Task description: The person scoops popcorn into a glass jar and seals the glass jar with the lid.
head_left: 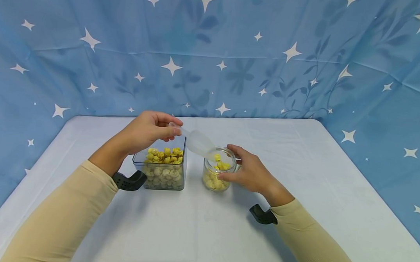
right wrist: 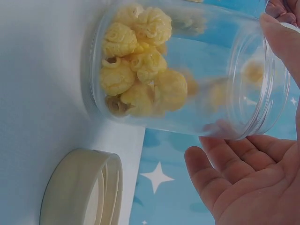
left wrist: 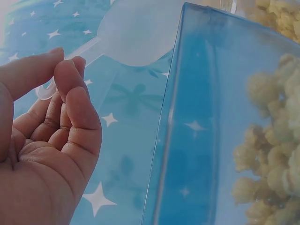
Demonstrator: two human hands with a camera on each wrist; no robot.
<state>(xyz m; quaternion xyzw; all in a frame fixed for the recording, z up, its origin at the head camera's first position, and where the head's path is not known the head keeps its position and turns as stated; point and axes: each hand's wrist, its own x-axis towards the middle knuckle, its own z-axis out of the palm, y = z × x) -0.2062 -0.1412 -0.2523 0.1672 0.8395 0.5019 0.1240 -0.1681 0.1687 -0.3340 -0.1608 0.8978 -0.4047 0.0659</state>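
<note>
Right hand [head_left: 248, 170], the nearer of the two, grasps the clear jar [right wrist: 206, 56] near its rim, the thumb on the near side and fingers curved about the far side. The jar stands upright on the desk [head_left: 198, 232], with yellow popcorn [right wrist: 140, 79] in its lower part and one piece up by the mouth; whether that piece is falling cannot be told. Just beside the jar lies a cream lid [right wrist: 79, 187], mostly hidden by the hand in the head view. Well to the left stands the clear square container [left wrist: 192, 117], holding more popcorn. Above its right side, the left hand [head_left: 150, 129] pinches the handle of the translucent scoop [head_left: 199, 143] between thumb and fingers. The bowl slants down to the right, its lip over the jar's mouth; how much it carries is unclear.

Pouring well here likely means bringing the lip over the middle of the mouth, then tipping slowly so the light pieces drop singly rather than bounce off the rim. A firm but gentle hold should steady the jar, with the right thumb out of the popcorn's way. Beyond the desk's far edge hangs a blue star-patterned curtain [head_left: 235, 42].
</note>
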